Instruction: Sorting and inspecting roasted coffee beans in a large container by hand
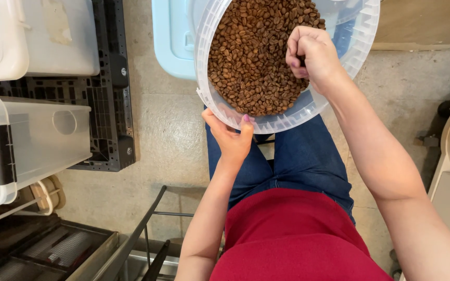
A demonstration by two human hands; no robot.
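Two bare hands work a clear plastic bucket of roasted coffee beans: the left hand holds its near rim in a closed grip, the right hand pinches beans inside, above blue-jeaned knees and a concrete floor.

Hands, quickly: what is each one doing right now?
Left hand: gripping the clear bucket by its rim.
Right hand: closed, fingers among the coffee beans.

bare concrete floor, black plastic pallet at left.
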